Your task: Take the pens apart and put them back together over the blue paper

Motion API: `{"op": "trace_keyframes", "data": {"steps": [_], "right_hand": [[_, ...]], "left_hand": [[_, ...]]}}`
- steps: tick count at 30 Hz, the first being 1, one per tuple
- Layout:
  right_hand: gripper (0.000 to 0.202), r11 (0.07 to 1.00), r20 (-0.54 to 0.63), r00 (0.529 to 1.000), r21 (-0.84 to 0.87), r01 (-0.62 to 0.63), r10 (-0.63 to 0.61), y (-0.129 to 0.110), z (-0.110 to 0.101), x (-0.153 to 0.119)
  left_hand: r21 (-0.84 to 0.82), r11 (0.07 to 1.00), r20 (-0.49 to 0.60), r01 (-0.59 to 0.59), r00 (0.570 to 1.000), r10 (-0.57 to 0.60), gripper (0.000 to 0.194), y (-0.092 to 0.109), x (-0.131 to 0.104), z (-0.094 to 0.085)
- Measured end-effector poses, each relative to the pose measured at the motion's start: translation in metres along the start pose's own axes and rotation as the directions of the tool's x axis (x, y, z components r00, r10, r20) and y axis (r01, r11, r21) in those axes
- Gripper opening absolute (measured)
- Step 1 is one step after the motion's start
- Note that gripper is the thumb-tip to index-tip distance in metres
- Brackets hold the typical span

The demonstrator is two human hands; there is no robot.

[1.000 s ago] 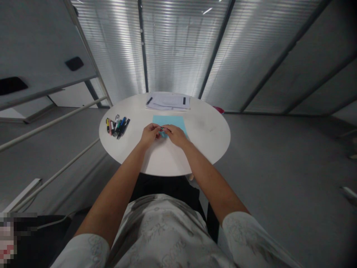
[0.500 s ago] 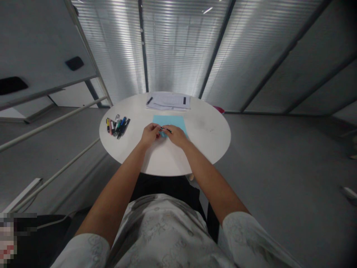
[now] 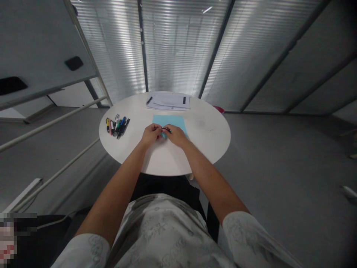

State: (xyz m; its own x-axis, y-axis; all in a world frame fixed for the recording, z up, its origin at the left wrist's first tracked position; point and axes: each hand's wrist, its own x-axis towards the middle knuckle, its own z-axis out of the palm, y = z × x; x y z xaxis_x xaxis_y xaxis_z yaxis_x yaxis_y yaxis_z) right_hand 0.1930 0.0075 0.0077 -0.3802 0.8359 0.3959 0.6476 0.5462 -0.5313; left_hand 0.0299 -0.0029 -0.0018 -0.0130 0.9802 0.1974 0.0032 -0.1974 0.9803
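Note:
Above the near part of a light blue sheet (image 3: 170, 120), my two hands meet over the white round table (image 3: 167, 163). My left hand (image 3: 151, 134) is closed, its thumb and fingers pinching one end of a small dark pen (image 3: 168, 130). The other end of the pen is in my right hand (image 3: 175, 134), whose fingers are curled round it. Most of the pen is hidden by the fingers, so its tip and cap cannot be made out.
Several pens and markers (image 3: 118, 125) lie in a loose group at the table's left. A stack of white papers (image 3: 167, 101) rests at the far edge. A metal-framed board (image 3: 47, 41) stands at the left. Behind the table are window blinds (image 3: 173, 48).
My fingers have shifted slightly around the pen, and my right hand has moved a little. Everything else looks the same.

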Motion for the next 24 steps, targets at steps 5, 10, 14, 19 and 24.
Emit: {"op": "trace_keyframes", "data": {"steps": [5, 10, 14, 19, 24], "right_hand": [[0.018, 0.999, -0.019, 0.999, 0.015, 0.051, -0.051, 0.003, 0.002, 0.002], [0.012, 0.994, -0.058, 0.994, 0.041, 0.096, -0.094, 0.007, 0.004, 0.003], [0.025, 0.993, -0.105, 0.991, 0.077, 0.095, -0.086, 0.011, 0.007, 0.004], [0.019, 0.988, -0.124, 0.986, 0.088, 0.126, -0.115, 0.014, 0.008, 0.005], [0.013, 0.989, -0.083, 0.991, 0.094, 0.111, -0.103, 0.011, 0.005, 0.005]], "left_hand": [[0.047, 0.999, 0.013, -0.014, 1.000, 0.014, 0.018, 0.003, -0.001, 0.000], [0.057, 0.998, -0.019, 0.000, 1.000, 0.001, 0.018, 0.004, -0.002, -0.001], [0.058, 0.998, -0.045, -0.003, 0.999, 0.005, 0.020, 0.000, 0.000, -0.001], [0.033, 0.999, -0.056, -0.015, 0.998, 0.017, 0.021, -0.001, 0.001, -0.001], [-0.002, 1.000, -0.053, -0.019, 0.998, 0.019, 0.019, 0.001, 0.000, -0.002]]}}
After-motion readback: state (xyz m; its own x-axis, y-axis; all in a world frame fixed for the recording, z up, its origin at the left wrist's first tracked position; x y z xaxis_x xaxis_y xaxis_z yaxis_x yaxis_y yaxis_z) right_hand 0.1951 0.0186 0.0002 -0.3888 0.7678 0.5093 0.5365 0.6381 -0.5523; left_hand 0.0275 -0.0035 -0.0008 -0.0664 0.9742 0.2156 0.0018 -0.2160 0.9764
